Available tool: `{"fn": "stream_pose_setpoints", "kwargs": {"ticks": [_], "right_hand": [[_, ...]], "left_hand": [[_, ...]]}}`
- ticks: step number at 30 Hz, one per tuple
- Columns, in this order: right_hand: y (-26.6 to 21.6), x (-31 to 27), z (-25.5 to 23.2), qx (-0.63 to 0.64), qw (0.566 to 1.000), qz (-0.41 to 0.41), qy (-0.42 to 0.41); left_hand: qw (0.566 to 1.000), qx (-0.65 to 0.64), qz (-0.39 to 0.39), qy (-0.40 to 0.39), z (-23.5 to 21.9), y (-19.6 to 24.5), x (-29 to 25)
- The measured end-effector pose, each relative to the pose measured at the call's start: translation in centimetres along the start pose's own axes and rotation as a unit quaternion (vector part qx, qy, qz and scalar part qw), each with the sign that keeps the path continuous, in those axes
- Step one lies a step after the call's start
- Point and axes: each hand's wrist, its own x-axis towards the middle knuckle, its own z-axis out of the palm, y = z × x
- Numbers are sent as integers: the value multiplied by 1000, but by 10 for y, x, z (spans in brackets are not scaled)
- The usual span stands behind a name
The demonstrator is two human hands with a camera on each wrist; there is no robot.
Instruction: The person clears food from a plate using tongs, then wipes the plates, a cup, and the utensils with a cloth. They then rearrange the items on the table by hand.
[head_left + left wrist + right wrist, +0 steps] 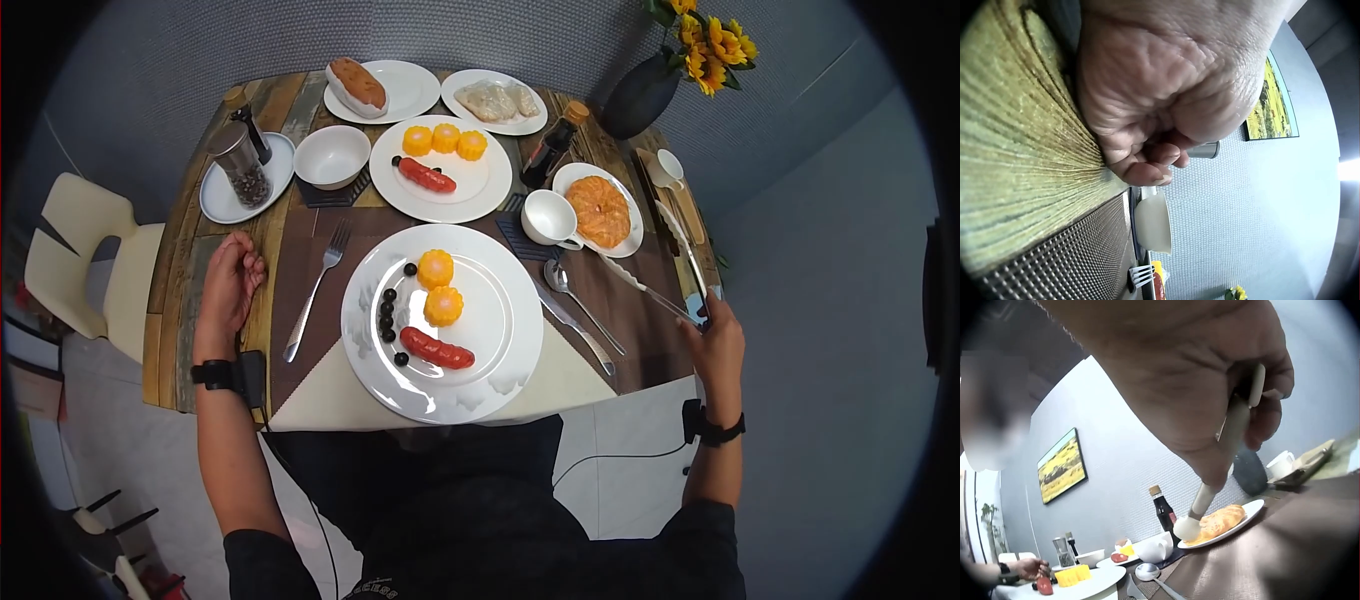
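Note:
My right hand [718,350] [1191,381] grips metal tongs [636,283] [1204,499] at the right table edge, their two arms spread apart. One tong tip lies near the round bread [598,212] [1224,520] on its white plate; nothing is between the tips. My left hand [232,285] [1160,94] rests on the wood left of the fork [325,270] [1141,275], fingers loosely curled and holding nothing. Between the hands, a large plate [500,290] bears two yellow corn pieces [435,269], a red sausage [437,348] and several black round pieces [388,309].
Behind is a second plate [385,190] with three corn pieces and a sausage. A bowl [332,157], pepper grinder [238,165], dark bottle [550,150] and cup [549,217] stand around it. Knife [575,328] and spoon [590,310] lie right of the near plate; a flower vase [640,95] stands behind.

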Motion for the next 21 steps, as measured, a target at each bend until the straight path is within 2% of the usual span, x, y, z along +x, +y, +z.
{"fn": "stream_pose_setpoints", "kwargs": {"ticks": [2, 4, 6, 8, 15, 21], "right_hand": [[12, -2, 9, 46, 998, 36, -25], [29, -2, 37, 216, 968, 108, -64], [54, -1, 79, 256, 960, 96, -62], [54, 0, 93, 321, 941, 91, -66], [49, 14, 112, 324, 939, 79, -80], [42, 13, 114, 237, 967, 63, -63]], "left_hand": [[1000, 12, 0, -3, 2, 1, 0], [1000, 16, -2, -5, -2, -2, 3], [1000, 21, -3, -5, -3, -3, 3], [1000, 18, 0, -6, -2, -1, 2], [1000, 24, 2, -7, -2, -1, 2], [1000, 29, 2, -8, 0, 0, 1]]}}
